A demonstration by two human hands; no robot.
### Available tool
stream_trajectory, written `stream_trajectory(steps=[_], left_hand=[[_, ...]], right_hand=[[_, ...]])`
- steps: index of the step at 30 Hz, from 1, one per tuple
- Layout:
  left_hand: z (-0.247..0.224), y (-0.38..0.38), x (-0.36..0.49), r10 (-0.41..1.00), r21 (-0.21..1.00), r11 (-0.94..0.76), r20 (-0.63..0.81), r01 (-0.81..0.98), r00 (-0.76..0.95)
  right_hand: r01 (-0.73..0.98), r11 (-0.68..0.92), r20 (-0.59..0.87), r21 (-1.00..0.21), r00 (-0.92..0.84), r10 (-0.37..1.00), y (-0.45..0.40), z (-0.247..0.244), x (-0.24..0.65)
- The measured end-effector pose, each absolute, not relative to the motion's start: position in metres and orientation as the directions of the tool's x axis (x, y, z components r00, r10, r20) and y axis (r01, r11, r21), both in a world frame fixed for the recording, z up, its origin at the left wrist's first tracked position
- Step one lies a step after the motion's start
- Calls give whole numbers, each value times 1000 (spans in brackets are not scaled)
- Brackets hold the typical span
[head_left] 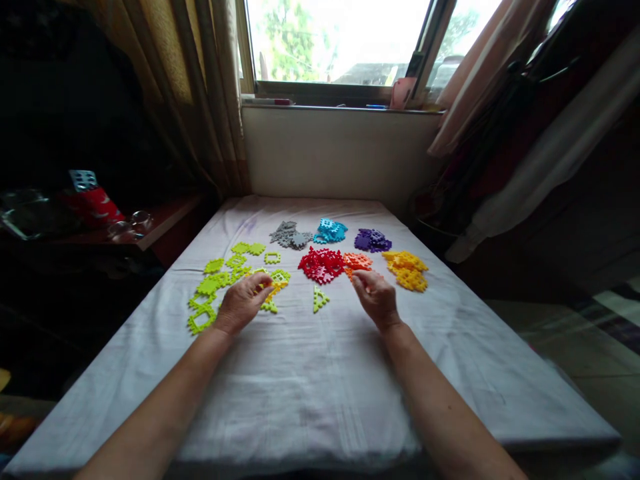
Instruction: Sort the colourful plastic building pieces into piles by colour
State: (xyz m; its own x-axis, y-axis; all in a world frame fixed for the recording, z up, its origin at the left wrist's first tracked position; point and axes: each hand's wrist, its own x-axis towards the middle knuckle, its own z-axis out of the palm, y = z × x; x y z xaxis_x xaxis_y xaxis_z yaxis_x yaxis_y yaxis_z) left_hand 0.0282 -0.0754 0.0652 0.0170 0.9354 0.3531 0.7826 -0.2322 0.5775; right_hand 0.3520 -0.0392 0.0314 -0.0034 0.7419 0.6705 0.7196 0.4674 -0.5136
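Observation:
My left hand is closed in a pinch over lime-green and yellow interlocking plastic pieces on the left of the cloth. Whether a piece is between its fingertips cannot be made out. Closed too, my right hand is just in front of the orange pieces, its fingertips overlapping their near edge; anything in its grip is hidden. Between the hands lie a lime-green triangular piece and a red pile. More lime-green pieces spread left of my left hand.
Grey, light-blue and purple piles sit farther back, with yellow pieces at the right. A pale cloth covers the table. A side table stands left, below a curtain; clothes hang right.

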Motion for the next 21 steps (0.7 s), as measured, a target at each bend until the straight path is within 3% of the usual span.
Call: stream_trajectory(steps=[6, 15, 21], left_hand=[[51, -72, 79, 890, 494, -425, 382, 759, 249], [51, -62, 110, 850, 497, -511, 415, 701, 325], [52, -64, 113, 821, 496, -555, 459, 668, 341]], right_hand=[[556, 653, 618, -515, -287, 732, -54, 33, 310], [491, 625, 593, -607, -243, 768, -52, 33, 314], [514, 621, 570, -591, -279, 773, -51, 35, 320]])
